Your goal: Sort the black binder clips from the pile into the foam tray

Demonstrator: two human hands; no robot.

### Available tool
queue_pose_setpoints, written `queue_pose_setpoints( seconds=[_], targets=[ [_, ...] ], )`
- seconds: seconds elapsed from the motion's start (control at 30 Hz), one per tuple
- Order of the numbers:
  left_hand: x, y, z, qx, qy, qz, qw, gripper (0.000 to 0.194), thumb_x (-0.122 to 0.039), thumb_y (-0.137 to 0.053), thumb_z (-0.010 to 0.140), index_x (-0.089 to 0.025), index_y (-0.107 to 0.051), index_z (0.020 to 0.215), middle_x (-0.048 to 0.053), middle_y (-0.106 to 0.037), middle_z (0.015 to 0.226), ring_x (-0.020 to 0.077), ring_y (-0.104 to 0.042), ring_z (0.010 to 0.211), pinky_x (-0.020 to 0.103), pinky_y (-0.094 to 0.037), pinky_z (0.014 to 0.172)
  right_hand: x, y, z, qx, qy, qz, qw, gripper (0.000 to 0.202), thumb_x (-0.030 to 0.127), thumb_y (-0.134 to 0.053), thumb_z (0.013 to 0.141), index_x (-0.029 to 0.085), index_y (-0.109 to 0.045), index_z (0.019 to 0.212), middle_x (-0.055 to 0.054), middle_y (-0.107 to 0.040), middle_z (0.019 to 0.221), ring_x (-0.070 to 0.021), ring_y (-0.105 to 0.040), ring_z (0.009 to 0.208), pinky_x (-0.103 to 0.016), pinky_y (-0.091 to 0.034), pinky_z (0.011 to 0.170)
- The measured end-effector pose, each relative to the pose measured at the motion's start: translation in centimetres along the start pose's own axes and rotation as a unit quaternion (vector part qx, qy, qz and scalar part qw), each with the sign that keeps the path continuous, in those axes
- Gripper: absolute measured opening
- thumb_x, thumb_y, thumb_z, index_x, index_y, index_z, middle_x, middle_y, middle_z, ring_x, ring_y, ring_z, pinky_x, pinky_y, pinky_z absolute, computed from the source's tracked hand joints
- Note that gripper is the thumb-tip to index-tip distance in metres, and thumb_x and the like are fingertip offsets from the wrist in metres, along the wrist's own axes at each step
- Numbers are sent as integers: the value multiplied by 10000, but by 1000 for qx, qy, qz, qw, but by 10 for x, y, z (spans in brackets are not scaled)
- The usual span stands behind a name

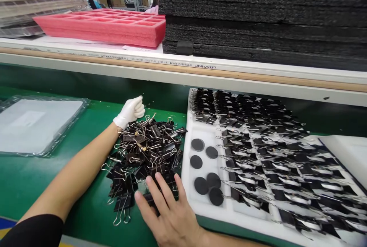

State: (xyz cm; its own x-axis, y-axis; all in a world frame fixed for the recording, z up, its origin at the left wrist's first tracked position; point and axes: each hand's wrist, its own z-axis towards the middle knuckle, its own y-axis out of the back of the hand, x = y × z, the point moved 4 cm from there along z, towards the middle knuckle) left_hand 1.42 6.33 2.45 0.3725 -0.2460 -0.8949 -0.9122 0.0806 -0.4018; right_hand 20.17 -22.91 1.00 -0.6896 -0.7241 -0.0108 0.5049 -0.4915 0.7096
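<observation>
White-gloved left hand (130, 111) fisted at far edge of loose heap of black metal binder clips (145, 155) on green mat (43, 178). Bare right hand (169, 212) spread flat on heap's near edge, beside white foam tray (189, 186).

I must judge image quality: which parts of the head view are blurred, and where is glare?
Head view: the clipped rows on the white tray smear toward the lower right; the loose binder clip pile and both hands, left and right, are sharper; mild glare on the clear plastic tray.
</observation>
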Motion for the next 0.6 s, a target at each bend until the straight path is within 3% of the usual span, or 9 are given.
queue_pose_setpoints(
  seconds=[0.2, 0.37, 0.6],
  targets=[
    [0, 1, 2, 21, -30, 15, 999, 626, -277, -449, 1065, -187, -294, 465, -44, -230, 419, 61, -227, 320, 180, -185, 372, 1, -1, 0, -3, -8, 6, 1000, 617, 95, -629, 833, 259, -589, 1427, -131, -636, 1439, -333, -518, 1433, -658, -161, 1293],
    [-1, 0, 2, 43, -58, 32, 997, 591, -302, -488, 1045, -177, -382, 476, -48, -251, 426, 63, -233, 326, 194, -194, 374, 3, -2, -2, -41, -20, 22, 999, 453, 43, -647, 691, 224, -604, 1105, -161, -678, 1320, -370, -504, 1438, -668, -244, 1265],
    [1, 4, 2, 52, -81, 32, 995, 518, -313, -599, 992, -160, -477, 512, -43, -319, 438, 63, -271, 325, 198, -213, 375, 2, 0, -4, 9, -2, 7, 1000, 550, 145, -721, 748, 224, -599, 1279, -174, -615, 1405, -389, -450, 1471, -678, -195, 1272]
  ],
)
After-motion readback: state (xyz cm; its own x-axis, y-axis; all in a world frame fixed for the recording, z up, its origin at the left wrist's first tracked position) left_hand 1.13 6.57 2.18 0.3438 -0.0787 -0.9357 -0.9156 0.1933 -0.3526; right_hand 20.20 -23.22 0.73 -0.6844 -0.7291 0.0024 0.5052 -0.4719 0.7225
